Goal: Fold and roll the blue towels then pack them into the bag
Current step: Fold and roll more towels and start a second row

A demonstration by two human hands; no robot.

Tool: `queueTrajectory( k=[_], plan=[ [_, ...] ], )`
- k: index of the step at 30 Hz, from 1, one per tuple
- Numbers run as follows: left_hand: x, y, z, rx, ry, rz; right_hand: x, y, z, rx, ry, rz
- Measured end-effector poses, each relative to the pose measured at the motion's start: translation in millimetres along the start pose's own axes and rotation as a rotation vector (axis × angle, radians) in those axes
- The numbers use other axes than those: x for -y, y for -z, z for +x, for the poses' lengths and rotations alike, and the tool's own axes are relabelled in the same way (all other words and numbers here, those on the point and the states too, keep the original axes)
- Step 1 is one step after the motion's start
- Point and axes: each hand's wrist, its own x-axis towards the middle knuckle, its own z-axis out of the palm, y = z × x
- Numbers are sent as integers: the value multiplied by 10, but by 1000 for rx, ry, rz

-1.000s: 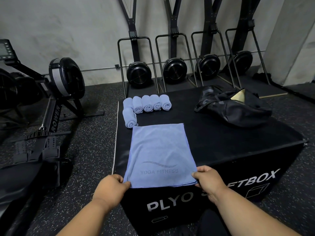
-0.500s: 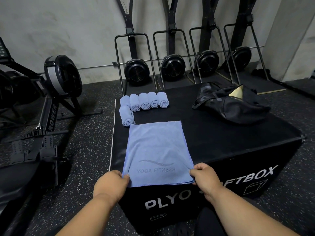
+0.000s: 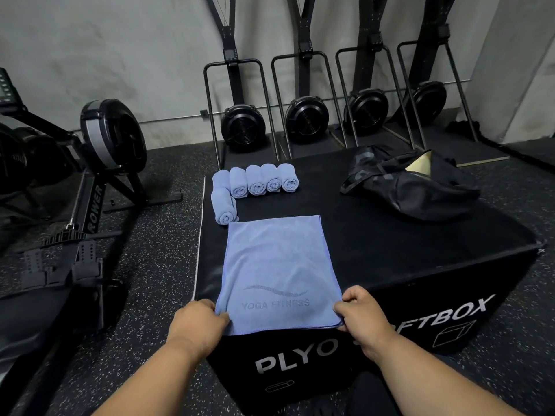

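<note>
Both hands had crept inward along the near hem since a second earlier, bunching it slightly; the left hand (image 3: 196, 324) pinched the near-left corner of the flat blue towel (image 3: 277, 271) and the right hand (image 3: 360, 315) pinched the near-right; the towel lay on the worktop (image 3: 405, 244) with its long axis running straight away from the person, equally near to both, so rolling would likely go forward toward the rolled towels (image 3: 255, 183); the bag (image 3: 417, 187) sat far right.

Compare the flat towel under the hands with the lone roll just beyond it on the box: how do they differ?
The flat towel lies spread in a rectangle; the lone roll is wound into a tight cylinder. The flat towel shows a YOGA FITNESS print; the roll shows only a spiral end. Both hands, left and right, pinch the flat towel's near corners; the roll lies untouched. Both are blue.
</note>
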Motion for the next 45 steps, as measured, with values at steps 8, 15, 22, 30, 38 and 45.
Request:
queueTrajectory(
  k=[8, 15, 22, 30, 38, 45],
  plan=[
    [-161, 261, -135, 14, -84, -785, 475, 98, -119, 52, 264, 8],
    [-316, 697, -176, 25, -162, -1030, 960, 29, -220, 81, 215, 107],
    [-505, 979, 260, -23, -52, -1104, 1517, -134, -91, 71, 157, 200],
    [-1628, 1991, 1005, -214, -228, -1372, 2982, -403, 658, 30, 466, 264],
    [-1432, 2130, 821, -125, -356, -1537, 3071, -45, 644, -104, 624, 305],
    [-373, 190, 466, 138, 61, -1146, 980, -73, 558, -9, 93, 7]
  ],
)
